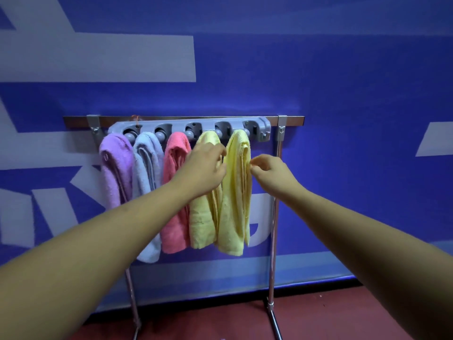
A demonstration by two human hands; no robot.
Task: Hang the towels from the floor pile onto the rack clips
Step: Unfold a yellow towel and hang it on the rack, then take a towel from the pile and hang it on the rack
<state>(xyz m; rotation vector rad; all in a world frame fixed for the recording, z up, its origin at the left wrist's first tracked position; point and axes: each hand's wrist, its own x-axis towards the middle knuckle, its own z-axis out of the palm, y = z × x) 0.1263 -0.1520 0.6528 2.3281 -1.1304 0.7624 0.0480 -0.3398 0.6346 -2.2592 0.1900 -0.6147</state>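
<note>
Rack (274, 217): chrome-legged stand with a horizontal top bar, standing on a dark red floor (220, 322) against a blue wall (343, 82) bearing pale lettering.
Clip strip (188, 127): grey plastic holder fixed below the top bar, five roller clips in a row, each one holding a towel.
Purple towel (115, 168): leftmost clip, folded lengthwise, terry pile, small loop tag on its left edge.
Pale blue towel (147, 163): second clip, folded, lower part hidden behind the left forearm; bottom hem hangs lowest of the row.
Pink towel (175, 217): third clip, folded, partly covered by the left wrist.
Inner yellow towel (202, 222): fourth clip, folded, upper half behind the left hand.
Outer yellow towel (235, 192): fifth, rightmost clip, folded in a long narrow drape, edges bunched at centre, hanging straight.
Left hand (204, 170): fingers curled against the left edge of the outer yellow towel; whether they pinch the cloth cannot be told.
Right hand (270, 171): fingers bent loosely, tips touching or just beside the towel's right edge; no firm grasp visible.
</note>
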